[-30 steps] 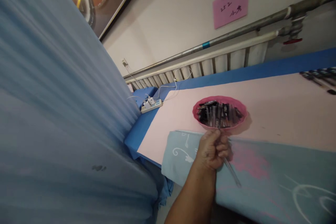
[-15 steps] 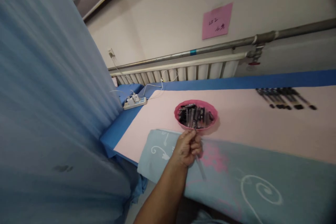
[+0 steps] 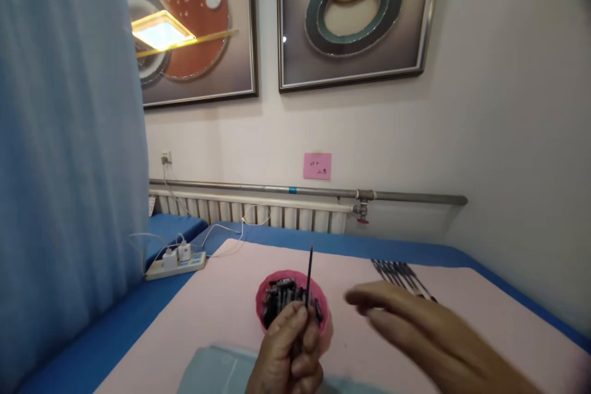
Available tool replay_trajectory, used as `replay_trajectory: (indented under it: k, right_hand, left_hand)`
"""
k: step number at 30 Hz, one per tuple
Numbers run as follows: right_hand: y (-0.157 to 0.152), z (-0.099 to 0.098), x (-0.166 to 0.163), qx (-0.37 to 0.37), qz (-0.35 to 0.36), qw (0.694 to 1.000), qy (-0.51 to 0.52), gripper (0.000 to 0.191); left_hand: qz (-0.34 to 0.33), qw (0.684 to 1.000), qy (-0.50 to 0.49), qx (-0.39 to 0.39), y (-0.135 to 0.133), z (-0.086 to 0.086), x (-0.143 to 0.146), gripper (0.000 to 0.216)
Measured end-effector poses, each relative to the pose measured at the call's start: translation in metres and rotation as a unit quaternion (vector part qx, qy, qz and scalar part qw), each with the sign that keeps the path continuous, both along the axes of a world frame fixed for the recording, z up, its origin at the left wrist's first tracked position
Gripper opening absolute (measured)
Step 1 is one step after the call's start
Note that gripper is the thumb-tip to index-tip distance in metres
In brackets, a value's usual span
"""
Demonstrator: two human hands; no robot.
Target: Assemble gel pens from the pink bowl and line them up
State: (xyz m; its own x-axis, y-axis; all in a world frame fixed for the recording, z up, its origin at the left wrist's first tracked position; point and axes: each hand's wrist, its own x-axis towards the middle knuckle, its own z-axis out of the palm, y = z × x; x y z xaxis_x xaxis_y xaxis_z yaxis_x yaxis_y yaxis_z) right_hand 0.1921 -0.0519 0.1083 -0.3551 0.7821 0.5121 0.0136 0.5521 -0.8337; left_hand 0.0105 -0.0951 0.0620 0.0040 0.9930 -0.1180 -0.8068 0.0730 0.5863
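Note:
My left hand point(image 3: 290, 348) is closed in front of the pink basket, with a thin dark pen refill point(image 3: 309, 274) pinched upright between thumb and fingers, its narrow tip pointing up. The lower end of the refill is hidden in the hand. Behind it, the pink basket point(image 3: 259, 295) holds several clear pen barrels and black pen parts point(image 3: 281, 292). My right hand point(image 3: 415, 326), blurred by motion, reaches in from the lower right with its fingers stretched out and nothing visible in them. It partly covers a row of black pens point(image 3: 392, 274) lying on the pink sheet point(image 3: 351, 277).
A blue folded cloth point(image 3: 217, 369) lies at the near edge. To the left are a white power strip point(image 3: 175, 266) with plugs and cables, and a blue curtain point(image 3: 69, 166). A radiator point(image 3: 286, 215) and pipe point(image 3: 323, 192) run along the wall behind the table.
The view has tilted up, bringing the framed pictures into sight. My left hand now holds the refill upright before the basket. My right hand has come in from the right.

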Motion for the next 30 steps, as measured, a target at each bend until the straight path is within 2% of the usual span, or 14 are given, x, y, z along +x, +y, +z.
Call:
replay_trajectory:
  k: [2,3,7,9,11,12,13,15,17,20,23,26,28,30]
  right_hand:
    - [0.007,0.020,-0.028,-0.004,0.059,0.994,-0.096,0.015]
    - [0.011,0.025,-0.041,-0.007,0.074,0.993,-0.094,0.018]
    - [0.030,0.028,-0.076,-0.058,0.031,0.997,0.028,0.020]
    - [0.043,0.027,-0.082,-0.071,0.017,0.988,0.139,0.019]
    - [0.056,0.024,-0.083,-0.085,0.008,0.961,0.262,0.018]
    - [0.062,0.020,-0.084,-0.100,0.009,0.953,0.285,0.018]
    - [0.068,0.014,-0.085,-0.121,0.014,0.956,0.265,0.018]
    - [0.076,-0.003,-0.090,-0.151,0.032,0.981,0.114,0.021]
    - [0.082,-0.023,-0.098,-0.114,0.028,0.993,-0.008,0.025]
    - [0.089,-0.048,-0.109,-0.080,0.065,0.990,-0.098,0.023]
    - [0.094,-0.060,-0.113,-0.100,0.106,0.983,-0.111,0.019]
    - [0.099,-0.062,-0.111,-0.136,0.104,0.981,-0.089,0.021]
    - [0.103,-0.062,-0.110,-0.165,0.088,0.980,-0.067,0.025]
    - [0.105,-0.061,-0.110,-0.184,0.077,0.979,-0.046,0.027]
  left_hand:
    - [-0.021,1.000,0.018,0.012,0.003,0.011,0.005,0.039]
    - [-0.032,0.999,0.026,0.016,0.006,0.014,0.006,0.037]
    - [-0.038,0.997,0.051,0.037,0.027,0.025,0.004,0.028]
    - [0.004,0.997,0.055,0.051,0.043,0.029,-0.005,0.025]
    - [0.069,0.996,0.034,0.055,0.061,0.032,-0.020,0.025]
    - [0.101,0.993,0.007,0.053,0.070,0.033,-0.029,0.022]
    - [0.130,0.990,-0.024,0.053,0.079,0.033,-0.037,0.018]
    - [0.163,0.982,-0.071,0.062,0.096,0.031,-0.052,0.018]
    - [0.179,0.977,-0.092,0.073,0.110,0.026,-0.061,0.021]
    - [0.206,0.970,-0.099,0.076,0.125,0.018,-0.067,0.023]
    - [0.235,0.963,-0.107,0.076,0.130,0.013,-0.067,0.023]
    - [0.253,0.959,-0.106,0.072,0.127,0.011,-0.060,0.019]
    - [0.235,0.969,-0.059,0.052,0.123,0.008,-0.051,0.019]
    - [0.185,0.981,0.044,0.032,0.120,0.001,-0.041,0.022]
